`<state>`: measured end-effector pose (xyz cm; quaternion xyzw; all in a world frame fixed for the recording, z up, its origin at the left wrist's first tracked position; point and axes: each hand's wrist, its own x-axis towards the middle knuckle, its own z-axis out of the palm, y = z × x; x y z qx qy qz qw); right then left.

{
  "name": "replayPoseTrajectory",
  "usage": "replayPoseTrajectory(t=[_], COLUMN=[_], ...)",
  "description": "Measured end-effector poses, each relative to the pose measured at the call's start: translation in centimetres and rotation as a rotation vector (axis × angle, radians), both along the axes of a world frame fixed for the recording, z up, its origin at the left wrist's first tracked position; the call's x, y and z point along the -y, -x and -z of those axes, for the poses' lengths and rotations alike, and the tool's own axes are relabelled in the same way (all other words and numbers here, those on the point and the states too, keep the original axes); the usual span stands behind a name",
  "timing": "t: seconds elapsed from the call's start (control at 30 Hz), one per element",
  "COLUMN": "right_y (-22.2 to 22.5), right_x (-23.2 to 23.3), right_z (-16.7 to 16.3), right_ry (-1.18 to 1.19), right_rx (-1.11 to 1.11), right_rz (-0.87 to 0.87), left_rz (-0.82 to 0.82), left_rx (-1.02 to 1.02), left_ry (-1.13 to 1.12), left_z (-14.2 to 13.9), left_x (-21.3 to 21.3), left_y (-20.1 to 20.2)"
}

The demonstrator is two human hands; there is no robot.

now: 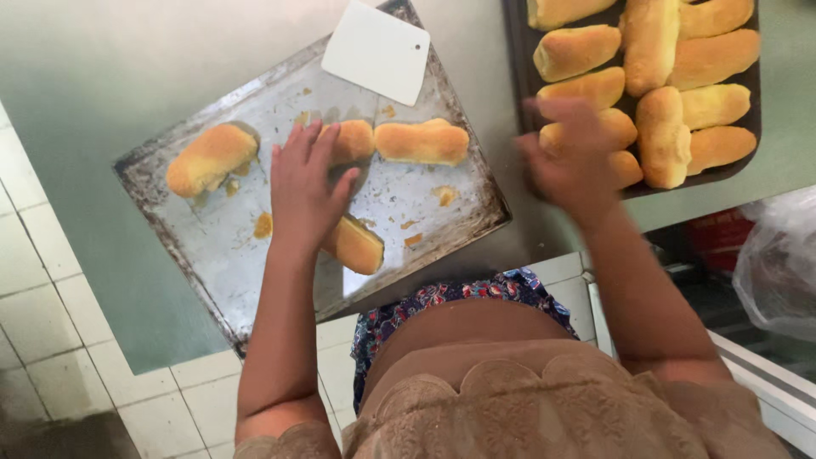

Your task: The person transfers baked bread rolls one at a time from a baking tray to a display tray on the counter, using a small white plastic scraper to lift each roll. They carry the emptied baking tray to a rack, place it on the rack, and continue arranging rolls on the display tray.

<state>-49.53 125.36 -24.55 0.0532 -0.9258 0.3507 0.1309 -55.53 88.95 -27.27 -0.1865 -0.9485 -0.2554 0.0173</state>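
Note:
My left hand (304, 183) lies flat on a worn metal baking tray (408, 200), fingers spread over a golden bread roll (357, 138). A second roll (360, 246) sits just by my wrist. Two more rolls lie on this tray, one at the left (211, 157) and one at the right (422, 141). My right hand (571, 157) is blurred by motion at the near left corner of a dark tray (516, 59), which is packed with several rolls (663, 127). Its fingers look apart, and nothing shows in it.
A white plastic scraper (376, 51) rests on the far edge of the metal tray. Both trays sit on a steel table (110, 76). A clear plastic bag (778, 263) hangs at the right. White floor tiles (42, 289) show at the lower left.

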Motion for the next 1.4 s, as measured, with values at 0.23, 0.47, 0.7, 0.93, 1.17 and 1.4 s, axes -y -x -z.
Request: replayPoseTrajectory(t=[0.23, 0.47, 0.7, 0.93, 1.17, 1.4], right_y=[6.7, 7.1, 8.9, 15.8, 23.7, 24.5], right_x=[10.7, 6.7, -4.7, -13.6, -12.8, -12.4], right_z=[3.1, 1.4, -0.7, -2.8, -1.9, -1.2], right_ry=[-0.497, -0.311, 0.156, 0.082, -0.368, -0.487], right_rx=[0.201, 0.459, 0.707, 0.467, 0.301, 0.306], right_rz=[-0.308, -0.337, -0.360, 0.040, 0.130, 0.054], left_rz=[0.202, 0.272, 0.042, -0.137, -0.141, -0.171], left_rx=[0.009, 0.053, 0.286, 0.494, 0.439, 0.474], left_ry=[0.179, 0.083, -0.253, -0.421, -0.094, -0.045], left_z=[0.1, -2.9, -5.1, -4.3, -4.5, -4.2], left_x=[-0.9, -2.9, -10.1, -23.6, -35.4, -36.8], left_y=[4.5, 5.0, 7.1, 9.5, 9.7, 9.8])
